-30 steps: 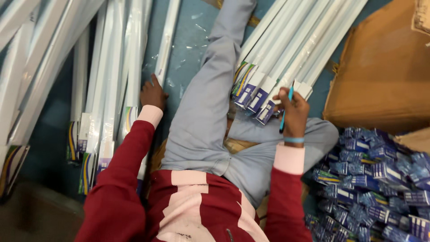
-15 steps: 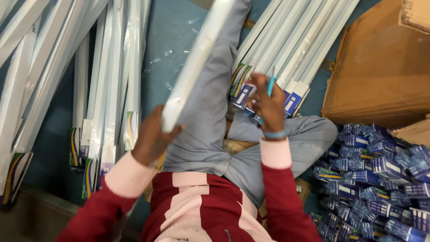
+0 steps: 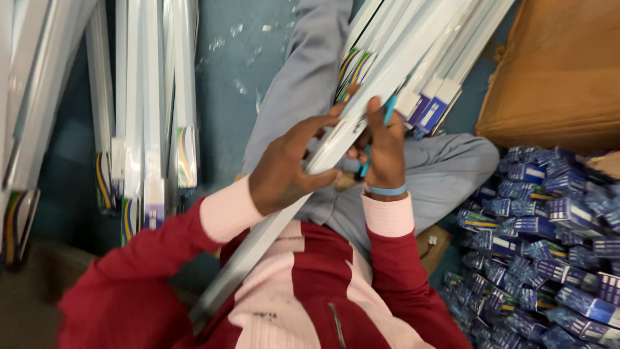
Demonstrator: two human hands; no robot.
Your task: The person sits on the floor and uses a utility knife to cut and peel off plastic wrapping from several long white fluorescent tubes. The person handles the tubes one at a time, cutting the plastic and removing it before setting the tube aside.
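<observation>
Head view looks down on someone sitting on a blue floor with grey-trousered legs stretched out. The left hand is wrapped around a long white tube-light carton, which runs slantwise from near the red-and-pink jacket up toward the top right, across the lap. The right hand touches the same carton from its far side, its fingers closed on a teal pen that lies against the carton. Just beyond the hands lies a heap of more tube-light cartons; another row lies well apart at the left. Small blue boxes are piled at the right, below a brown cardboard box.
</observation>
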